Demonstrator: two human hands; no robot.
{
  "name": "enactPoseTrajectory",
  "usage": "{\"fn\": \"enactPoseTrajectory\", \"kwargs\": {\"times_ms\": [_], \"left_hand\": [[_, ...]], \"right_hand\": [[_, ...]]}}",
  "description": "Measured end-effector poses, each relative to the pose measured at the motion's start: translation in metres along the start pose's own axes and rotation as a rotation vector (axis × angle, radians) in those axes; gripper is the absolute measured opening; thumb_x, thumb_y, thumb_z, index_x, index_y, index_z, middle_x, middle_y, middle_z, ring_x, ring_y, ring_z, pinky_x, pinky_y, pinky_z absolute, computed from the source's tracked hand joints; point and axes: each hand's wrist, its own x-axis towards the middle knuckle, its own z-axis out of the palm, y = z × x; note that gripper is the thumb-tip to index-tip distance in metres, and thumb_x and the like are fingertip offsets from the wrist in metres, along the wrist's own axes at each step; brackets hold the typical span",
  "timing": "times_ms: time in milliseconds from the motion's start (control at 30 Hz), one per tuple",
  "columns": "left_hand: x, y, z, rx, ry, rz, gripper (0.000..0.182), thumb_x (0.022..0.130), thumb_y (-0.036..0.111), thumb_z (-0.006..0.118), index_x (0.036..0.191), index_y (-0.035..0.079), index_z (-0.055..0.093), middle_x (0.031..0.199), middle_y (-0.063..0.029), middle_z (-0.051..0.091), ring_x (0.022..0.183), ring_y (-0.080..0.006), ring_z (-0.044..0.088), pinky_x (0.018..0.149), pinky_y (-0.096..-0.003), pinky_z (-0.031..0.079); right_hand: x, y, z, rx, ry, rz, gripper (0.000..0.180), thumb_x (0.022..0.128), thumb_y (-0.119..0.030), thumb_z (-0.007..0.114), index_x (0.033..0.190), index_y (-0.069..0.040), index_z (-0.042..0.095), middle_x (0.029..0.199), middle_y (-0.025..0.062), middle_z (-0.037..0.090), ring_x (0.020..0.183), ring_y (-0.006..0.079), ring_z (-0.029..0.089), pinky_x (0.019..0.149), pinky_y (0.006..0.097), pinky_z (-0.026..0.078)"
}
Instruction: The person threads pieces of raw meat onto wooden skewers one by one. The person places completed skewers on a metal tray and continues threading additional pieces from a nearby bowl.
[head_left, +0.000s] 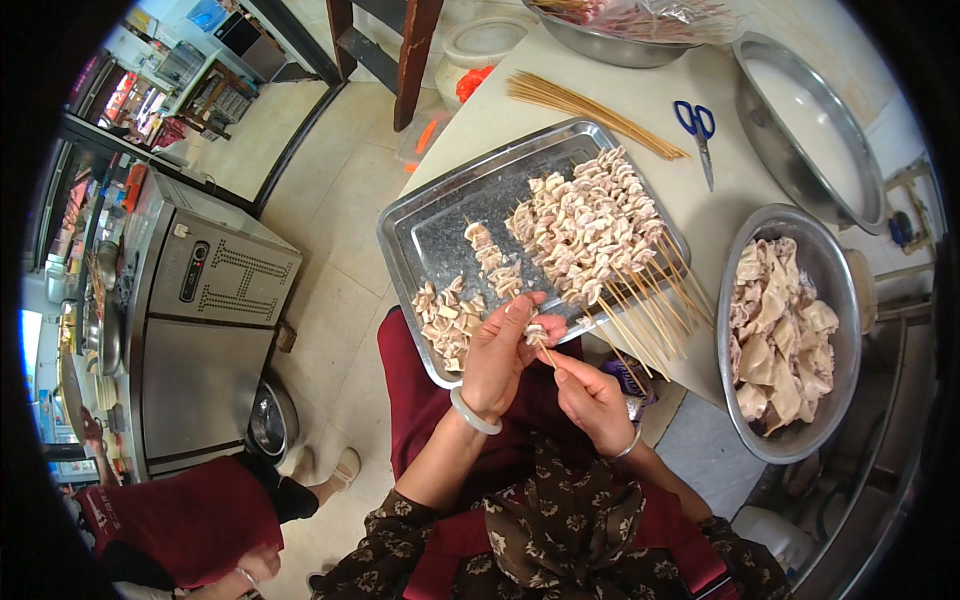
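Observation:
Both hands are on one wooden skewer (551, 358) threaded with folded, pale meat pieces (489, 255). My left hand (502, 349) grips it around the lower pieces, with one piece (535, 334) showing near its fingers. My right hand (595, 397) pinches the bare lower end between thumb and fingers. Beneath the skewer's far end is a rectangular metal tray (442, 214). Loose cut pieces (448, 321) lie in its near left corner. On its right side is a pile of filled skewers (589, 225), their bare ends sticking out over the rim towards me.
Bare bamboo skewers (592, 112) and blue-handled scissors (703, 139) lie on the table (720, 199). At right stand a metal bowl of uncut pale pieces (784, 330) and a basin of whitish liquid (810, 127). Another basin (615, 46) is behind. A person in a red apron (180, 517) is at lower left.

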Motion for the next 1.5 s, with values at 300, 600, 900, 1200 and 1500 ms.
{"fn": "enactPoseTrajectory", "kwargs": {"times_ms": [300, 600, 900, 1200, 1500], "left_hand": [[0.009, 0.016, -0.009, -0.141, 0.031, 0.058, 0.031, 0.102, 0.027, 0.046, 0.119, 0.003, 0.056, 0.105, -0.0101, 0.068, 0.096, -0.0184, 0.066, 0.084, -0.0305, 0.055], [0.006, 0.019, -0.009, -0.178, -0.072, 0.020, 0.034, 0.101, 0.028, 0.049, 0.122, 0.001, 0.054, 0.114, -0.0121, 0.065, 0.102, -0.0191, 0.065, 0.086, -0.0299, 0.054], [0.001, 0.011, -0.005, -0.203, -0.140, -0.095, 0.036, 0.102, 0.025, 0.046, 0.128, 0.000, 0.049, 0.120, -0.0150, 0.062, 0.105, -0.0223, 0.064, 0.091, -0.0350, 0.053], [0.008, 0.022, -0.007, -0.140, -0.146, -0.091, 0.036, 0.102, 0.024, 0.047, 0.131, 0.002, 0.047, 0.118, -0.0151, 0.062, 0.105, -0.0227, 0.063, 0.092, -0.0356, 0.052], [0.020, 0.039, -0.015, 0.066, -0.205, 0.061, 0.046, 0.101, 0.017, 0.049, 0.143, 0.003, 0.036, 0.138, -0.0122, 0.046, 0.124, -0.0246, 0.049, 0.105, -0.0397, 0.042]], "right_hand": [[0.000, -0.008, -0.003, -0.082, -0.027, 0.020, 0.036, 0.101, -0.011, 0.047, 0.136, -0.002, 0.051, 0.068, -0.0092, 0.041, 0.056, 0.0002, 0.034, 0.050, 0.0170, 0.029], [0.002, -0.013, -0.004, 0.022, -0.032, 0.064, 0.037, 0.101, -0.014, 0.046, 0.136, -0.002, 0.050, 0.064, -0.0085, 0.039, 0.053, 0.0008, 0.033, 0.047, 0.0172, 0.027], [0.009, -0.015, -0.003, 0.025, -0.004, 0.053, 0.038, 0.101, -0.013, 0.046, 0.138, -0.005, 0.049, 0.065, -0.0083, 0.039, 0.053, 0.0011, 0.033, 0.047, 0.0175, 0.027], [0.019, -0.027, 0.004, -0.077, -0.012, 0.037, 0.034, 0.102, -0.014, 0.045, 0.135, -0.005, 0.052, 0.064, -0.0090, 0.038, 0.053, 0.0009, 0.031, 0.047, 0.0187, 0.026], [0.017, -0.085, -0.020, -1.081, 0.425, -0.372, 0.028, 0.092, -0.016, 0.062, 0.117, -0.002, 0.061, 0.071, 0.0013, 0.051, 0.062, 0.0146, 0.054, 0.056, 0.0272, 0.044]]}}
